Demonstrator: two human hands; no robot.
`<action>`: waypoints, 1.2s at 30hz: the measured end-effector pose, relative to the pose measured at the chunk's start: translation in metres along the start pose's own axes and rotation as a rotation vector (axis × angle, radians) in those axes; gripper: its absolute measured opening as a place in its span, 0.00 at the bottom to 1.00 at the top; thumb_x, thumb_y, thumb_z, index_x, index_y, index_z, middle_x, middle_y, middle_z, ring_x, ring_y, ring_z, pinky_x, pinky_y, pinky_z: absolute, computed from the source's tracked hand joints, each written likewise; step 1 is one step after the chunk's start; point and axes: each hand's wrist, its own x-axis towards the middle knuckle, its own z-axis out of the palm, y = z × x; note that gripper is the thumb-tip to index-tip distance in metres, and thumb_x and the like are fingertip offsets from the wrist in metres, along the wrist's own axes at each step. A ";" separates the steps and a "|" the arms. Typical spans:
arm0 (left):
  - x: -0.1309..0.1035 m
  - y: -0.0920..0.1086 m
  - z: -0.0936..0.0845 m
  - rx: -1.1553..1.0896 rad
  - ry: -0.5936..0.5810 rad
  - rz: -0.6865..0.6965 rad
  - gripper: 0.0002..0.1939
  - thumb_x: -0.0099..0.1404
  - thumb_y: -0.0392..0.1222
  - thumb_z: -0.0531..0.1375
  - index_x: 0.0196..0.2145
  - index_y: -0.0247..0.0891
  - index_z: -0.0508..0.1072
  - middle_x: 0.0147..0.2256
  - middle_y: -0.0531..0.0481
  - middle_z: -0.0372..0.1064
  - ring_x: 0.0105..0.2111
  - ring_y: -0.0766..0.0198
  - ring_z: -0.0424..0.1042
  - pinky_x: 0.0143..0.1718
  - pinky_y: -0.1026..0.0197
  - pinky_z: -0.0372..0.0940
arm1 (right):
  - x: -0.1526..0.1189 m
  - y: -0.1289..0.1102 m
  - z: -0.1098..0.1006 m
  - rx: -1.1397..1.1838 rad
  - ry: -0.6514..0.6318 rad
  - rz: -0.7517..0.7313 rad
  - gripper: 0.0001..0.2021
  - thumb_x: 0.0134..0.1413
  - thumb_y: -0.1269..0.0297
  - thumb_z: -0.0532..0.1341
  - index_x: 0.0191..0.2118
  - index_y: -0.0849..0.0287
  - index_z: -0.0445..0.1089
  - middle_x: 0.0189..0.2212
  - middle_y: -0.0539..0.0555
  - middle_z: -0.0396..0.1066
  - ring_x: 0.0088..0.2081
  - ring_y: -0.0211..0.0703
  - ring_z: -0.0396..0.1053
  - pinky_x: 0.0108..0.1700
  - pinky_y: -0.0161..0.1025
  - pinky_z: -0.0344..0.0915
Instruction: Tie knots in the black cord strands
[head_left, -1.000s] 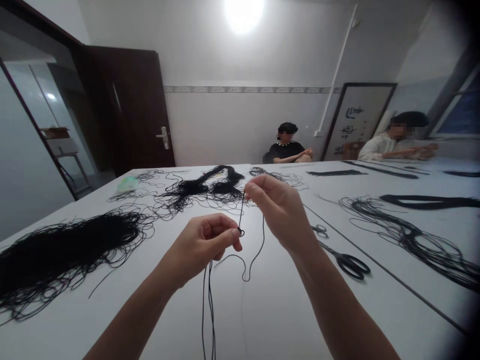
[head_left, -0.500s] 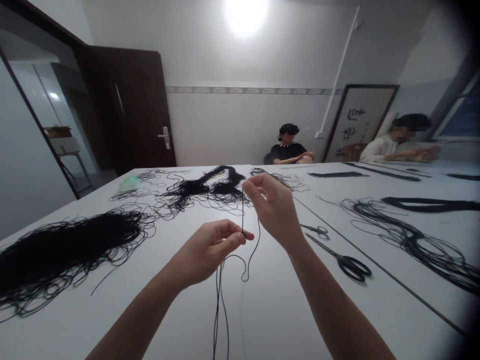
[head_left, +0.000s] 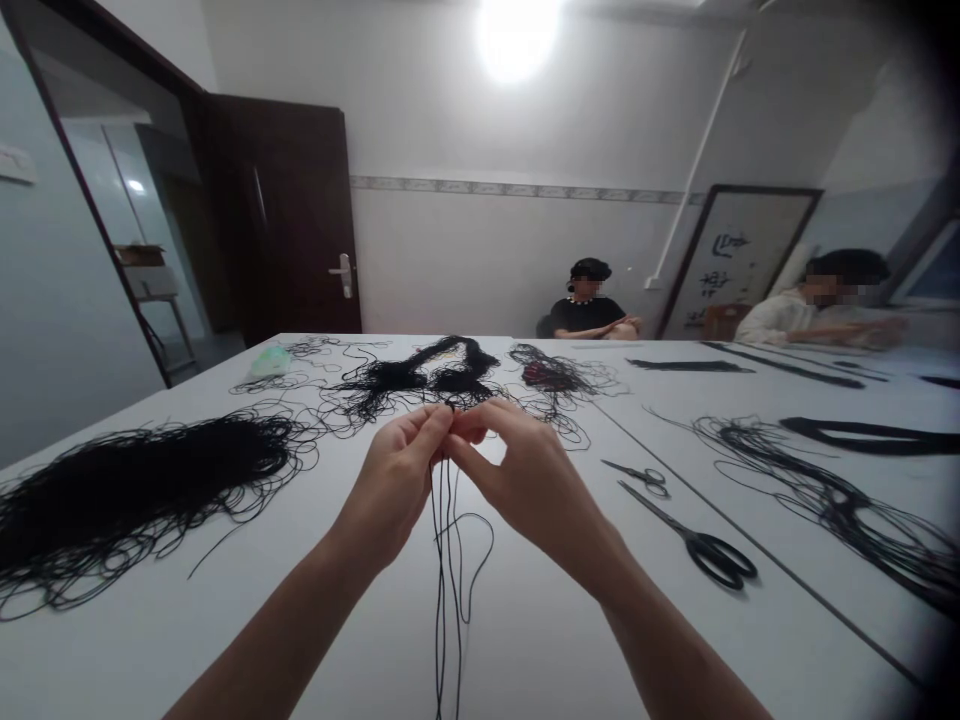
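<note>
Thin black cord (head_left: 439,600) hangs in several strands below my hands, one strand curling into a loop on the right. My left hand (head_left: 397,470) pinches the cord between thumb and index finger, where a small dark knot or loop shows at the fingertips. Right beside it, my right hand (head_left: 517,455) has its thumb and fingers closed at the same spot, touching the left fingertips. The fingers partly hide the cord there. Both hands are held above the white table (head_left: 540,620).
A large pile of black cord (head_left: 150,480) lies at left, with more tangled cord (head_left: 450,380) behind my hands. Small scissors (head_left: 645,477) and large scissors (head_left: 705,545) lie at right, near a cord bundle (head_left: 832,490). Two people (head_left: 589,315) sit across the table.
My right hand has come down from above, where it drew a strand upward, to meet my left hand. The left hand has risen slightly. The view has shifted a little to the left.
</note>
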 end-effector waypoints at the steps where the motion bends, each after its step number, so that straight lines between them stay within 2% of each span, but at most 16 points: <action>1: 0.000 -0.001 0.000 -0.008 0.002 0.005 0.11 0.63 0.44 0.58 0.30 0.33 0.74 0.31 0.47 0.70 0.34 0.63 0.67 0.40 0.60 0.60 | 0.001 0.002 0.004 0.007 0.015 0.000 0.04 0.55 0.70 0.59 0.29 0.61 0.68 0.27 0.49 0.69 0.30 0.35 0.66 0.35 0.37 0.61; 5: 0.002 -0.005 -0.001 -0.039 0.022 0.024 0.11 0.64 0.43 0.57 0.32 0.32 0.74 0.30 0.47 0.70 0.35 0.62 0.68 0.40 0.59 0.61 | 0.004 0.006 0.012 0.033 0.037 -0.014 0.08 0.56 0.72 0.57 0.26 0.61 0.63 0.25 0.48 0.66 0.28 0.33 0.62 0.34 0.36 0.60; 11: 0.002 -0.003 0.000 -0.069 0.053 0.034 0.11 0.64 0.41 0.56 0.28 0.32 0.72 0.26 0.49 0.67 0.32 0.65 0.66 0.37 0.61 0.62 | 0.002 0.005 0.009 0.068 -0.036 -0.015 0.08 0.54 0.73 0.57 0.25 0.60 0.63 0.24 0.47 0.66 0.28 0.34 0.62 0.32 0.35 0.59; 13: 0.003 -0.001 0.000 -0.060 0.060 0.030 0.11 0.64 0.41 0.57 0.28 0.32 0.71 0.26 0.51 0.66 0.31 0.67 0.65 0.36 0.63 0.61 | 0.003 0.006 0.004 0.086 -0.048 0.008 0.08 0.55 0.69 0.59 0.25 0.60 0.65 0.24 0.48 0.67 0.27 0.34 0.63 0.31 0.35 0.59; 16: 0.004 0.001 -0.001 -0.019 0.083 0.023 0.09 0.63 0.42 0.58 0.28 0.33 0.71 0.26 0.54 0.63 0.29 0.70 0.62 0.35 0.66 0.59 | 0.006 0.011 -0.005 0.120 0.020 0.068 0.08 0.55 0.60 0.60 0.32 0.60 0.67 0.28 0.51 0.70 0.30 0.37 0.67 0.32 0.36 0.63; 18: 0.003 0.002 -0.002 0.031 0.084 0.008 0.08 0.62 0.42 0.60 0.30 0.34 0.71 0.26 0.55 0.62 0.29 0.71 0.60 0.34 0.67 0.58 | 0.009 0.014 -0.010 0.150 0.051 0.091 0.10 0.55 0.58 0.60 0.35 0.60 0.67 0.31 0.52 0.71 0.33 0.38 0.69 0.35 0.37 0.66; 22: 0.000 0.004 -0.003 0.150 0.050 -0.027 0.08 0.61 0.44 0.61 0.31 0.35 0.72 0.26 0.55 0.62 0.28 0.71 0.58 0.31 0.67 0.57 | 0.012 0.015 -0.015 0.193 0.010 0.089 0.07 0.55 0.63 0.59 0.30 0.60 0.69 0.26 0.50 0.71 0.30 0.35 0.69 0.34 0.35 0.66; 26: -0.002 0.004 -0.005 0.201 0.050 -0.044 0.08 0.60 0.43 0.62 0.29 0.35 0.72 0.23 0.57 0.59 0.24 0.73 0.55 0.27 0.68 0.54 | 0.011 0.012 -0.017 0.189 0.010 0.098 0.06 0.55 0.65 0.59 0.29 0.61 0.69 0.25 0.49 0.71 0.28 0.33 0.68 0.31 0.33 0.65; 31: 0.001 0.004 -0.006 0.200 0.045 -0.042 0.09 0.61 0.45 0.60 0.37 0.38 0.71 0.25 0.57 0.61 0.24 0.73 0.55 0.27 0.68 0.55 | 0.010 0.012 -0.017 0.177 -0.017 0.091 0.07 0.54 0.66 0.59 0.28 0.60 0.70 0.25 0.48 0.72 0.29 0.33 0.69 0.32 0.32 0.65; 36: 0.002 0.004 -0.008 0.278 0.032 -0.018 0.09 0.59 0.47 0.62 0.33 0.38 0.72 0.24 0.57 0.61 0.24 0.73 0.56 0.27 0.68 0.54 | 0.010 0.012 -0.017 0.157 -0.024 0.093 0.07 0.54 0.64 0.59 0.29 0.61 0.70 0.24 0.49 0.72 0.28 0.33 0.69 0.29 0.32 0.63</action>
